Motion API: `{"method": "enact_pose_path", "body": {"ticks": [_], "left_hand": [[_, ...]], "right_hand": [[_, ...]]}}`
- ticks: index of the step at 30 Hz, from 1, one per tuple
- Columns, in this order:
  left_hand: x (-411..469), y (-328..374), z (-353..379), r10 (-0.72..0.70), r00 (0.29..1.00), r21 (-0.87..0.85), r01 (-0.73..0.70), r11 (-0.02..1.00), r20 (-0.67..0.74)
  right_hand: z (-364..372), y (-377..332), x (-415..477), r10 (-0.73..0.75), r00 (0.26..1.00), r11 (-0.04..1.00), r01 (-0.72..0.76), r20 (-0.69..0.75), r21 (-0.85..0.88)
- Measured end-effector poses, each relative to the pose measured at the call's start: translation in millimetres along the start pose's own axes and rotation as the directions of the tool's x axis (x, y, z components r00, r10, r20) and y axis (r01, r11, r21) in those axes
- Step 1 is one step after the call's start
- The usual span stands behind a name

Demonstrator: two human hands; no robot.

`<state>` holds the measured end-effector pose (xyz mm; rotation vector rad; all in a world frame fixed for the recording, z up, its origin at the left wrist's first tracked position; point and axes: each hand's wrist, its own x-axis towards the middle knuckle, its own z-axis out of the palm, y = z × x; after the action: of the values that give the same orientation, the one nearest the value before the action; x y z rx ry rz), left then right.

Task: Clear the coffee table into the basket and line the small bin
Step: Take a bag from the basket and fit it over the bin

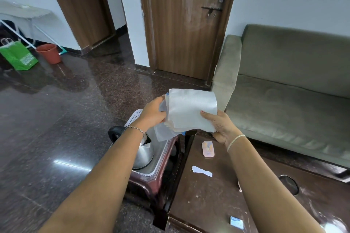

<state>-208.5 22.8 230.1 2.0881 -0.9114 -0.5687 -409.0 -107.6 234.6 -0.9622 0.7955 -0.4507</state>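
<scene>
Both my hands hold a folded stack of thin white translucent bin liners (191, 109) above the far end of the coffee table (208, 191). My left hand (154, 112) pinches the stack's left edge, and my right hand (219, 125) grips its lower right corner. On the dark brown table lie a pink blister pack (208, 149), a torn white paper scrap (201, 171) and a small blue-white packet (236, 222) near the front edge. A white perforated basket (133, 117) shows partly behind my left wrist.
A maroon plastic stool (161, 172) beside the table carries a steel electric kettle (144, 154). A green-grey sofa (287, 89) stands to the right. Closed wooden doors are ahead. A green paper bag (18, 56) and a red-brown bucket (49, 53) sit far left on the glossy floor.
</scene>
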Motion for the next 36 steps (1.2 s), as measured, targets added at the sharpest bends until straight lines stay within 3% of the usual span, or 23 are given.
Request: {"method": "enact_pose_path", "body": {"ticks": [14,27,36], "left_hand": [[64.2,-61.4,-29.8,-0.035,0.998,0.151,0.028,0.988,0.043],[139.8,-119.6,-57.7,-0.028,0.984,0.335,-0.032,0.942,0.175],[169.0,-150.1,-36.8,-0.027,0.928,0.622,-0.228,0.749,0.372]], "right_hand": [[5.5,21.3,42.1,0.038,0.987,0.942,0.016,-0.153,0.335],[67.4,81.0,109.7,0.121,0.94,0.923,0.011,-0.318,0.386],[70.4,112.3,135.2,0.195,0.894,0.915,-0.018,-0.403,0.402]]}}
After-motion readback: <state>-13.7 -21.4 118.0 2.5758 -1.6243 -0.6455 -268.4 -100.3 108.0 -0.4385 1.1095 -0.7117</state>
